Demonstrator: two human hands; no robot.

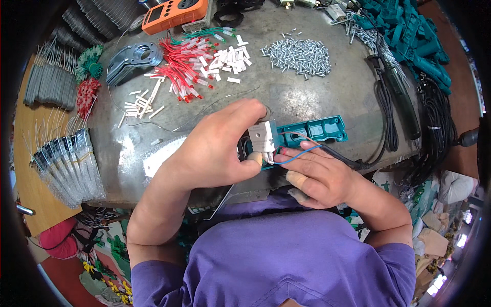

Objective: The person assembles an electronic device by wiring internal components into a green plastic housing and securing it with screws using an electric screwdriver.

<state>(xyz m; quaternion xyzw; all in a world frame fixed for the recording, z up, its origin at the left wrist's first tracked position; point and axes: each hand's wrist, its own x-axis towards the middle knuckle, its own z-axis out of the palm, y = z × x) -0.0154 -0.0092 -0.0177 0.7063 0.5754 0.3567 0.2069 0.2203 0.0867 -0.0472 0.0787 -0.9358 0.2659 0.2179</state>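
Note:
My left hand [220, 140] is closed around a white block-shaped part [264, 136], with thumb and fingers on its sides. Beneath it lies a teal plastic housing half [318, 128], partly covered by my hands. A blue wire [303, 155] and a brown wire [295, 135] run from the block toward a black power cord [353, 163]. My right hand [325, 176] rests palm down over the housing beside the wires, fingers stretched out and spread. Wrappings cover some fingertips. Whatever sits under the block is hidden.
Beyond my hands lie red-wired lamps [186, 66], white sleeves [232, 60] and a screw pile [302, 56]. Metal brackets [128, 64] and an orange meter [174, 15] stand far left. Teal housings [409, 36] pile far right, near black cords [440, 128]. Bagged parts [71, 163] lie left.

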